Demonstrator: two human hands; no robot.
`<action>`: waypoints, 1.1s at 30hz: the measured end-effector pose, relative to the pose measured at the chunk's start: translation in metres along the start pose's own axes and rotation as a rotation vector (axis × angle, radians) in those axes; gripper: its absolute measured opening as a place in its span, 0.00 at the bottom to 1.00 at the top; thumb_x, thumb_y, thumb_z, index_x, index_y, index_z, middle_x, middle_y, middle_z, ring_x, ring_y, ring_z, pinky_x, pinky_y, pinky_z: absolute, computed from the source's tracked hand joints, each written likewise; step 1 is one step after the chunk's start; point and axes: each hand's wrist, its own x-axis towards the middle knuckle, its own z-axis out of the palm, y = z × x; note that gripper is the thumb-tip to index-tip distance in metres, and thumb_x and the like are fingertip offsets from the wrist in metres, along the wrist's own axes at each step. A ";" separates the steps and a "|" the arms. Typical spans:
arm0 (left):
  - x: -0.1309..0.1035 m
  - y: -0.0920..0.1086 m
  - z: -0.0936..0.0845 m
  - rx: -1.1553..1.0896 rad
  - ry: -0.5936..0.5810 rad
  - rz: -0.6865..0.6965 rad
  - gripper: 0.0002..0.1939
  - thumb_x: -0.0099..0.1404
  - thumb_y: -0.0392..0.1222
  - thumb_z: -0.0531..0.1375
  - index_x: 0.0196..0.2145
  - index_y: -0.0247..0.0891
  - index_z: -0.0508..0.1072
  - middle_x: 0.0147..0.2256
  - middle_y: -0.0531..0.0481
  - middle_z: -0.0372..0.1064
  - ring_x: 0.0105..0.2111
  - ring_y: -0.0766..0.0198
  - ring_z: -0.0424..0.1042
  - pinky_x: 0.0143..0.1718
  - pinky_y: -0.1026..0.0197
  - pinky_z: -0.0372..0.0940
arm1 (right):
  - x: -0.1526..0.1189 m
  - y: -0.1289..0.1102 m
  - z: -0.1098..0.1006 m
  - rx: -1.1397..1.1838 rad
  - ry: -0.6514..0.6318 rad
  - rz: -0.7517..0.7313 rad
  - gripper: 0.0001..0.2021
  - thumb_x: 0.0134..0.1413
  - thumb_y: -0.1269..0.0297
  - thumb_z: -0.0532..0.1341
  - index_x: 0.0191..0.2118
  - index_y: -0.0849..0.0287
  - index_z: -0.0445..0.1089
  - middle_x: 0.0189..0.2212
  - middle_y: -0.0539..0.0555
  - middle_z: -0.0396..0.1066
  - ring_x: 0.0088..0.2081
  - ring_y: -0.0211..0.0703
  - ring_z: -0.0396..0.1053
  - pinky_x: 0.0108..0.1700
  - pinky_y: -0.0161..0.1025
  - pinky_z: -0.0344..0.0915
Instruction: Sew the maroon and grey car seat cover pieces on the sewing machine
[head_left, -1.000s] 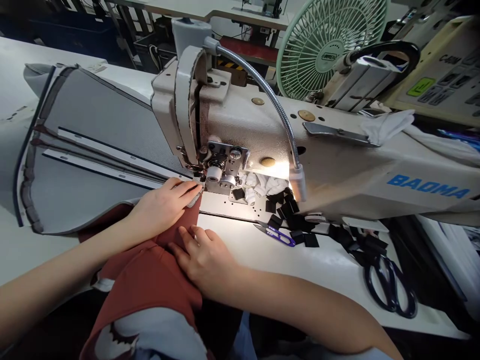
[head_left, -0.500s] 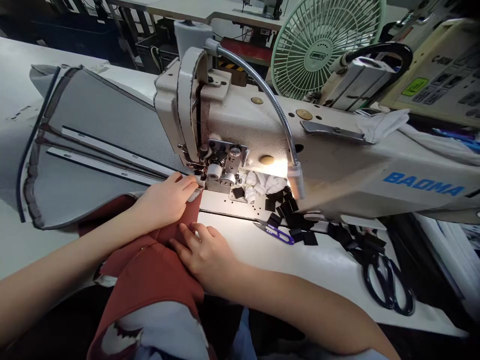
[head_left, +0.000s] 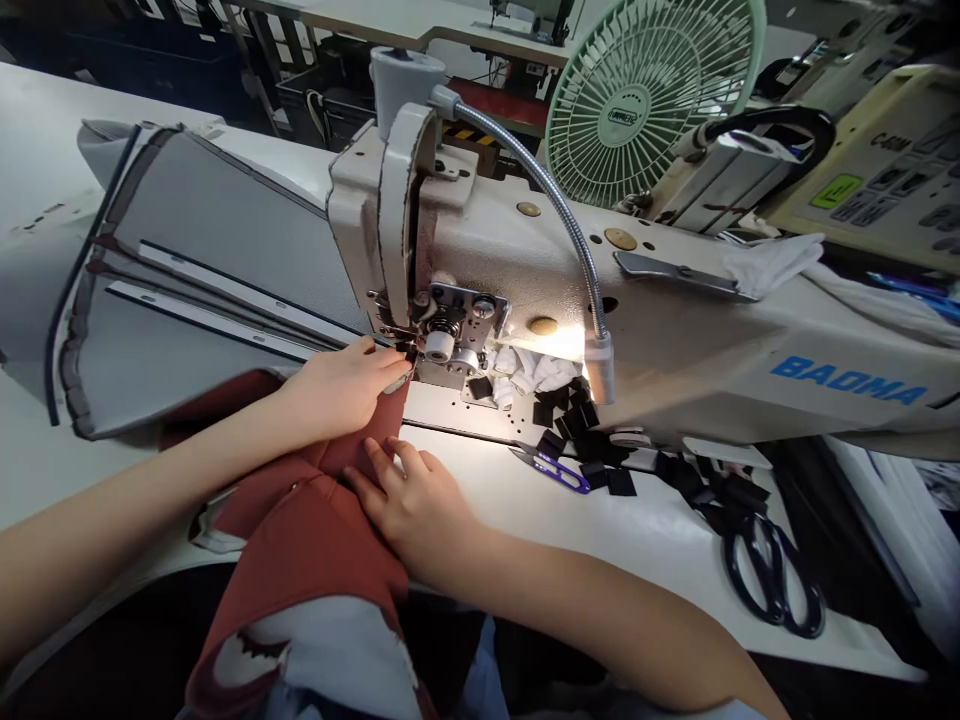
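Note:
A red-brown fabric piece runs from the table's front edge up to the head of a sewing machine. My left hand presses on its upper end, fingers together beside the needle area; the fingertips partly hide the edge there. Below and to the right, my right hand grips the fabric's right edge, with the fingers bent. A large grey panel with white strips and dark bound edges lies behind my left hand, joined or touching near the machine. The needle tip is hidden.
Purple thread snips lie right of my right hand, near black fabric squares. Black-handled scissors rest at the right front. White cloth scraps sit under the lamp. A green fan stands behind the machine.
The view has shifted slightly, so the machine and grey panel appear further right. Both hands keep nearly the same places on the red-brown fabric.

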 end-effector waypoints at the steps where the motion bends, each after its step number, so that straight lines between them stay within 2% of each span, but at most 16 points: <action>1: 0.004 -0.002 -0.003 -0.003 -0.019 -0.002 0.26 0.64 0.27 0.50 0.55 0.43 0.72 0.49 0.46 0.75 0.50 0.50 0.69 0.31 0.56 0.65 | 0.001 0.001 0.000 -0.004 -0.005 0.003 0.18 0.70 0.68 0.51 0.59 0.66 0.68 0.59 0.72 0.68 0.50 0.53 0.69 0.42 0.48 0.69; 4: 0.013 -0.003 -0.008 -0.016 -0.038 0.004 0.24 0.63 0.28 0.51 0.52 0.43 0.74 0.45 0.46 0.76 0.50 0.50 0.69 0.35 0.55 0.66 | 0.002 0.003 0.003 -0.015 -0.001 0.018 0.18 0.70 0.68 0.51 0.60 0.65 0.68 0.59 0.71 0.68 0.51 0.53 0.69 0.45 0.49 0.69; 8: 0.010 0.006 -0.005 -0.037 0.020 -0.070 0.21 0.63 0.28 0.52 0.49 0.42 0.76 0.44 0.47 0.76 0.49 0.49 0.69 0.33 0.55 0.65 | 0.006 0.006 0.007 -0.010 0.016 0.016 0.18 0.70 0.69 0.51 0.60 0.67 0.68 0.58 0.73 0.69 0.51 0.53 0.69 0.46 0.50 0.70; 10: 0.004 0.014 0.002 -0.058 0.092 -0.110 0.20 0.64 0.29 0.52 0.49 0.40 0.76 0.44 0.46 0.77 0.49 0.48 0.68 0.35 0.54 0.67 | 0.008 0.007 0.008 0.003 0.026 0.024 0.18 0.70 0.70 0.51 0.60 0.68 0.67 0.56 0.73 0.70 0.50 0.52 0.70 0.45 0.49 0.71; 12: -0.005 0.019 0.010 -0.088 0.193 -0.116 0.21 0.64 0.30 0.53 0.52 0.37 0.75 0.49 0.46 0.75 0.49 0.49 0.67 0.38 0.54 0.68 | 0.009 0.008 0.008 0.009 0.039 0.049 0.18 0.69 0.71 0.51 0.59 0.68 0.68 0.54 0.72 0.71 0.49 0.53 0.70 0.43 0.47 0.71; 15: -0.016 0.020 0.021 -0.110 0.321 -0.065 0.22 0.63 0.30 0.55 0.53 0.35 0.75 0.54 0.47 0.72 0.47 0.51 0.66 0.42 0.54 0.69 | 0.008 0.007 0.008 0.015 0.063 0.066 0.18 0.68 0.72 0.51 0.58 0.70 0.68 0.54 0.73 0.71 0.51 0.55 0.69 0.42 0.46 0.71; 17: -0.018 0.018 0.024 -0.101 0.352 -0.009 0.20 0.63 0.29 0.54 0.51 0.35 0.76 0.52 0.47 0.74 0.44 0.52 0.66 0.43 0.53 0.69 | 0.007 0.006 0.007 0.026 0.070 0.062 0.18 0.68 0.72 0.51 0.59 0.71 0.66 0.56 0.74 0.69 0.52 0.55 0.69 0.42 0.46 0.71; 21: -0.014 0.011 0.025 -0.059 0.382 0.071 0.16 0.63 0.28 0.54 0.44 0.36 0.78 0.46 0.46 0.75 0.41 0.53 0.67 0.44 0.52 0.69 | 0.007 0.008 0.004 0.048 0.035 0.073 0.18 0.68 0.72 0.51 0.59 0.70 0.66 0.55 0.73 0.70 0.50 0.54 0.69 0.41 0.46 0.71; 25: -0.003 0.007 0.025 -0.029 0.398 0.085 0.14 0.63 0.29 0.55 0.40 0.36 0.79 0.41 0.45 0.76 0.40 0.53 0.68 0.43 0.52 0.68 | 0.012 0.017 0.003 0.054 0.000 0.075 0.19 0.69 0.70 0.51 0.61 0.68 0.66 0.55 0.72 0.71 0.50 0.54 0.68 0.42 0.47 0.70; 29: 0.006 0.002 0.023 -0.015 0.345 0.074 0.14 0.63 0.30 0.54 0.39 0.36 0.79 0.36 0.43 0.74 0.40 0.51 0.69 0.41 0.51 0.68 | 0.015 0.026 0.003 0.060 -0.033 0.092 0.20 0.69 0.68 0.52 0.63 0.63 0.65 0.60 0.70 0.67 0.51 0.55 0.67 0.42 0.48 0.70; 33: 0.006 0.004 0.020 -0.022 0.292 0.060 0.16 0.65 0.31 0.52 0.42 0.35 0.79 0.37 0.40 0.73 0.42 0.50 0.69 0.44 0.49 0.68 | 0.016 0.030 0.003 0.078 -0.058 0.090 0.21 0.70 0.67 0.51 0.64 0.62 0.64 0.61 0.70 0.65 0.53 0.56 0.66 0.42 0.48 0.69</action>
